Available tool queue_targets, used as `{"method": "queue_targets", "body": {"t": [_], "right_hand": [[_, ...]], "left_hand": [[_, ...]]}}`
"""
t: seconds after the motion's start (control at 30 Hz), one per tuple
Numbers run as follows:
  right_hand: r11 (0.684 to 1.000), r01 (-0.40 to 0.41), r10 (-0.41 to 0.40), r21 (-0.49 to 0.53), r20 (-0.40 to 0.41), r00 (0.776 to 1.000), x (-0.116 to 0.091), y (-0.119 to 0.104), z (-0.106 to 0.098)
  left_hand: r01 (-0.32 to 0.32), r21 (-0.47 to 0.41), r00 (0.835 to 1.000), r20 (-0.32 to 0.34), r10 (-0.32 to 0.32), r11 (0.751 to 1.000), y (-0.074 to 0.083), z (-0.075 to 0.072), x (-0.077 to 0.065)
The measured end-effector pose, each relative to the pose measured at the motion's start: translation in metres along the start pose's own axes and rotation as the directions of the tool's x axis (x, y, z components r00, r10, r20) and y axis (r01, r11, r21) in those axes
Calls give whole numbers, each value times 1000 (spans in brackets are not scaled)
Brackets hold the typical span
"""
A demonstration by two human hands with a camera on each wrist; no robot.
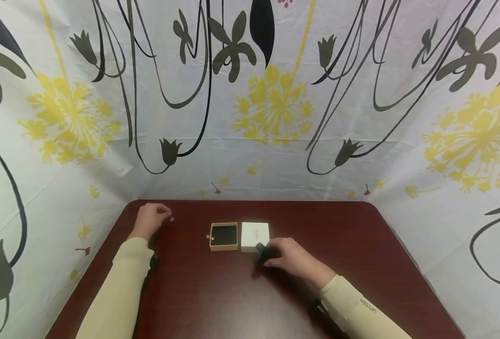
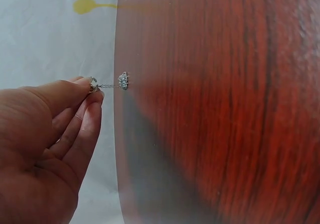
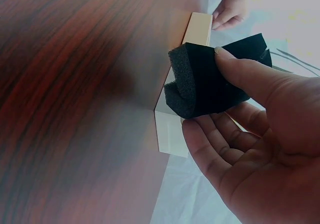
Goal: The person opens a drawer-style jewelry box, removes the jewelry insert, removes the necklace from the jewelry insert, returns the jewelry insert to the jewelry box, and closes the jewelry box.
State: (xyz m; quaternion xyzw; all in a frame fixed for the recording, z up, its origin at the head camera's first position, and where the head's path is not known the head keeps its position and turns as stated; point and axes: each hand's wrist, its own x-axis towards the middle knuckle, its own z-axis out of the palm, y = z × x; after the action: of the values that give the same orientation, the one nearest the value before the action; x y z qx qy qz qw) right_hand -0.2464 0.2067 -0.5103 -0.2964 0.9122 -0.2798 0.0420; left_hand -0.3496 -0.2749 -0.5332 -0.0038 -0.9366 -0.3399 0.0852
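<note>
My left hand [image 1: 148,220] is over the table's far left corner, pinching a silver drop earring [image 2: 123,81] between thumb and fingers. Its sparkling end hangs from a short chain in the left wrist view. With thumb and fingers, my right hand [image 1: 291,258] grips a bent black foam insert [image 3: 207,79] just in front of the white box cover [image 1: 255,235]. Left of that cover sits an open tan box tray [image 1: 223,248] with a black inside and a small tab on its left side.
The dark red wooden table [image 1: 216,296] has rounded far corners. A white curtain [image 1: 275,179] printed with flowers hangs behind it and along both sides. A dark band with a device [image 1: 154,260] is on the left wrist.
</note>
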Motion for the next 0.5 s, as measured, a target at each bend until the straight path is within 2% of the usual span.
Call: {"method": "queue_targets", "body": {"t": [0.17, 0.5], "right_hand": [[1000, -3, 3, 9, 2, 1000, 0, 1, 0], [1000, -7, 7, 4, -1, 1000, -2, 2, 1]], "left_hand": [[15, 15, 1000, 10, -15, 1000, 1, 2, 1], [-11, 69, 1000, -14, 12, 998, 4, 8, 1]]}}
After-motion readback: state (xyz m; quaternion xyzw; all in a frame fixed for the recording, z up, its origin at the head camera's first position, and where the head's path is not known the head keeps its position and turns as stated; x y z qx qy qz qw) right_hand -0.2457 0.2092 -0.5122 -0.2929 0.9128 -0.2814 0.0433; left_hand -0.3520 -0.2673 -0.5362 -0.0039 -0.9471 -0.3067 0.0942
